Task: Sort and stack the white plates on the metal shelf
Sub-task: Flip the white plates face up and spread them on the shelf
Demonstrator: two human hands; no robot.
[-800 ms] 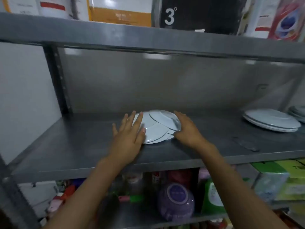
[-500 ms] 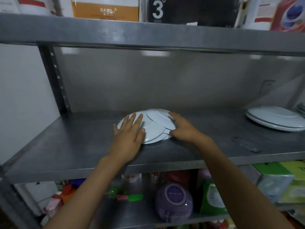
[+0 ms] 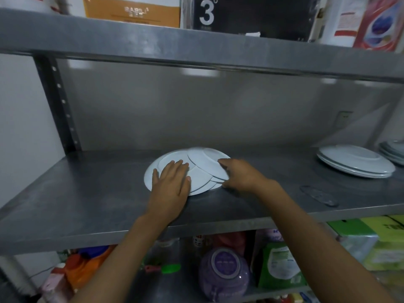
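Item: fanned pile of round white ceramic plates (image 3: 197, 169), mid grey metal shelf (image 3: 87, 193). Left hand (image 3: 169, 184) flat, fingers spread, pressing the pile's left side. Right hand (image 3: 237, 174) cupping its right rim; grip apparently loose. Handling: steady under left palm, nudge overhanging plates leftward until concentric.

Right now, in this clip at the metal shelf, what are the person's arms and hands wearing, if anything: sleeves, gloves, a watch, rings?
Nothing shows. Both forearms are bare right down to the bottom edge of the picture, with no sleeve in sight. The left hand and the right hand carry no gloves, and no watch, bracelet or ring is visible on the wrists or fingers. The view is slightly blurred, so a thin ring could go unseen.
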